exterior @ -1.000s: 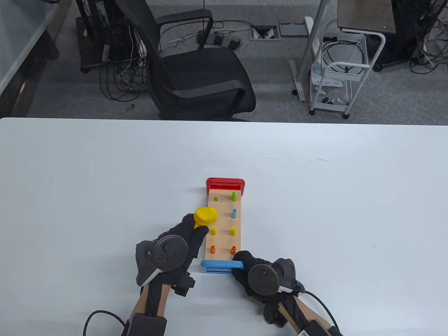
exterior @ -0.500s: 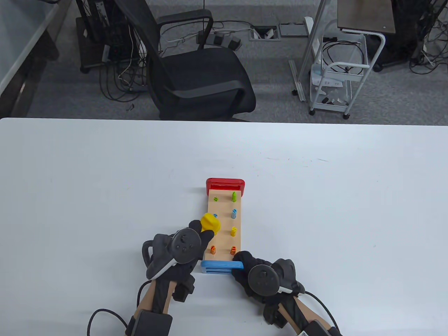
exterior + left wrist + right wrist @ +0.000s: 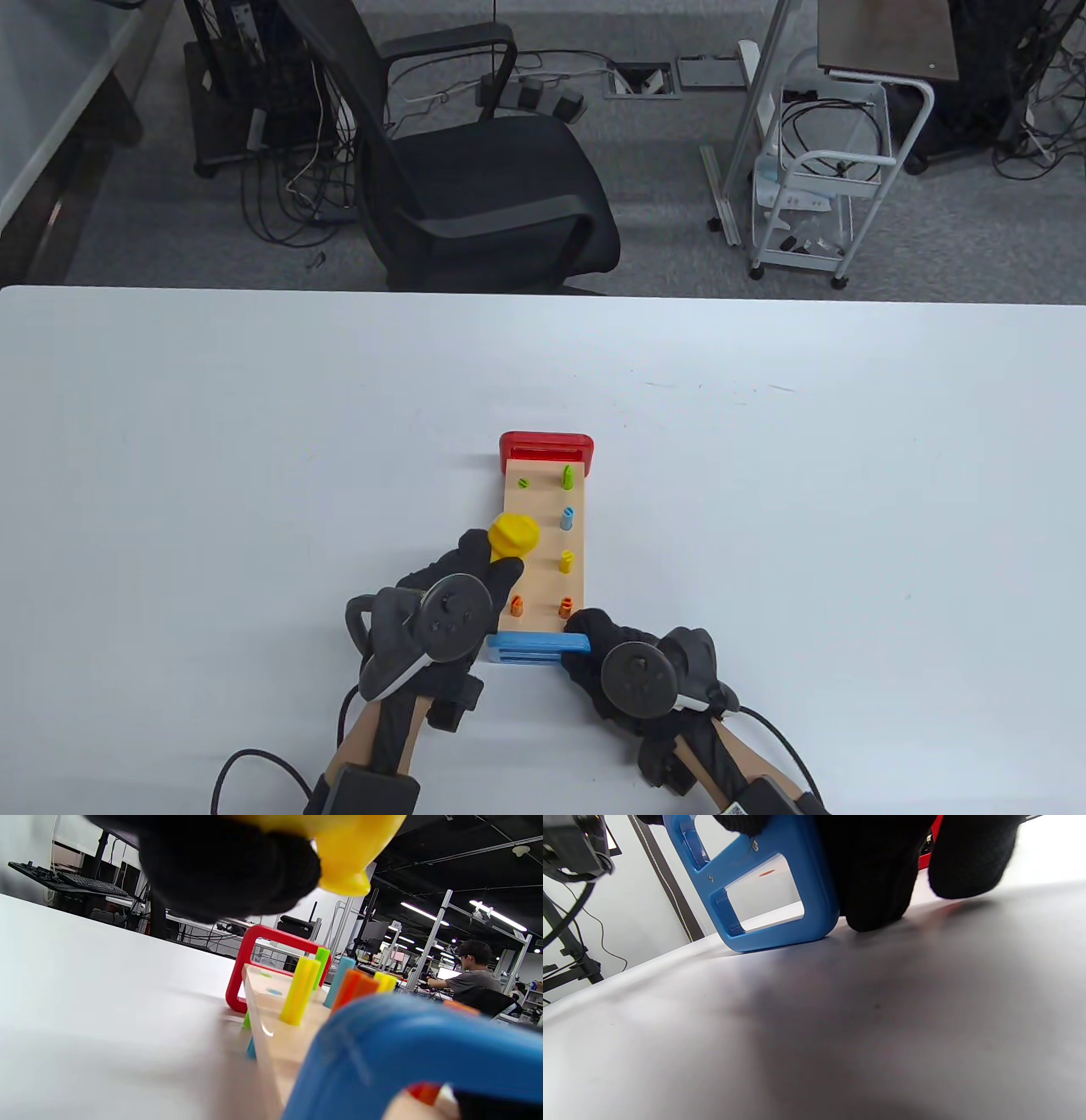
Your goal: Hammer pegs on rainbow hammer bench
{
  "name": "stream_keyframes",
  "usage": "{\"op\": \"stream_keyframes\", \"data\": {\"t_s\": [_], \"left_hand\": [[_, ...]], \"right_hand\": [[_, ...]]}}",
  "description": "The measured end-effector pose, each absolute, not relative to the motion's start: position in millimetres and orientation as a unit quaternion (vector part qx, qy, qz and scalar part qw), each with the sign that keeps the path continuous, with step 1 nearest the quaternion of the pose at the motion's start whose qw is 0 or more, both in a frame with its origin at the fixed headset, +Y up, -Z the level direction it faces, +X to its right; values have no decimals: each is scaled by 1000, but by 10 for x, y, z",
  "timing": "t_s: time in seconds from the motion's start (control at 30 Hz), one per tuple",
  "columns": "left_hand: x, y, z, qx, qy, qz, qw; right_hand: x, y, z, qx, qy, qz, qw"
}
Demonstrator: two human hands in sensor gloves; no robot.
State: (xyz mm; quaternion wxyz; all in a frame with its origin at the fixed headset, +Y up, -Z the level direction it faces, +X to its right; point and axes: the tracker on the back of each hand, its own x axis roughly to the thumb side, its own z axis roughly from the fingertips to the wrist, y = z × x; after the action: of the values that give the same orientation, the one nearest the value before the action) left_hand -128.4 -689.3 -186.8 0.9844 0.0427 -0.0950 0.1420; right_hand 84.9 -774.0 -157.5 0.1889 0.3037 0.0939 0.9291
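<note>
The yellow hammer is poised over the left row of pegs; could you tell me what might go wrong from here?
1. The hammer hangs above the still-raised yellow peg, but the orange peg stands close by; a skewed blow could clip it.
2. The right hand steadies only the blue end, so the bench might shift.

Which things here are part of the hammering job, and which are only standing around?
Part of the job:
yellow hammer, held in left hand
peg bench, with coloured pegs
right hand, steadying the blue end

Only standing around:
office chair
white trolley
white table
</note>
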Motion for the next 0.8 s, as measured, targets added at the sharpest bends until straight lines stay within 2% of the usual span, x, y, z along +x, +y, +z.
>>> {"op": "stream_keyframes", "data": {"t_s": [0.07,0.1,0.13,0.17,0.27,0.3,0.4,0.43,0.47,0.5,0.57,0.63,0.7,0.73,0.77,0.8], "left_hand": [[-1278,-7008,-1955,-76,-64,37,994],[-1322,-6979,-1911,-39,-90,94,991],[-1312,-6950,-1900,-16,-81,144,986],[-1332,-6891,-1888,-45,-91,135,986],[-1355,-6736,-1803,62,-87,176,979],[-1344,-6711,-1786,74,-92,181,976],[-1257,-6862,-1844,40,-95,128,986],[-1196,-7046,-1928,-52,-75,54,994],[-1233,-7020,-1883,-80,-89,43,992],[-1251,-6981,-1895,-21,-86,118,989],[-1278,-6884,-1878,-38,-95,129,986],[-1301,-6823,-1825,14,-89,147,985],[-1291,-6876,-1844,30,-90,158,983],[-1274,-6942,-1883,13,-84,139,987],[-1237,-7086,-1964,-78,-70,73,992],[-1281,-7023,-1936,-103,-73,57,990]], "right_hand": [[849,-7741,-1578,305,95,929,190],[849,-7741,-1581,306,95,928,190],[850,-7741,-1581,306,95,928,189],[848,-7742,-1581,306,96,928,189],[848,-7742,-1580,306,95,928,188],[848,-7742,-1580,306,95,929,188],[848,-7743,-1581,306,95,928,188],[848,-7743,-1580,306,94,929,188],[847,-7743,-1581,305,95,929,187],[846,-7743,-1581,305,94,929,187],[845,-7744,-1580,305,95,929,186],[846,-7746,-1580,305,94,929,187],[847,-7746,-1579,305,93,929,186],[847,-7746,-1578,305,93,929,187],[847,-7746,-1578,305,94,929,187],[846,-7745,-1578,305,94,929,186]]}}
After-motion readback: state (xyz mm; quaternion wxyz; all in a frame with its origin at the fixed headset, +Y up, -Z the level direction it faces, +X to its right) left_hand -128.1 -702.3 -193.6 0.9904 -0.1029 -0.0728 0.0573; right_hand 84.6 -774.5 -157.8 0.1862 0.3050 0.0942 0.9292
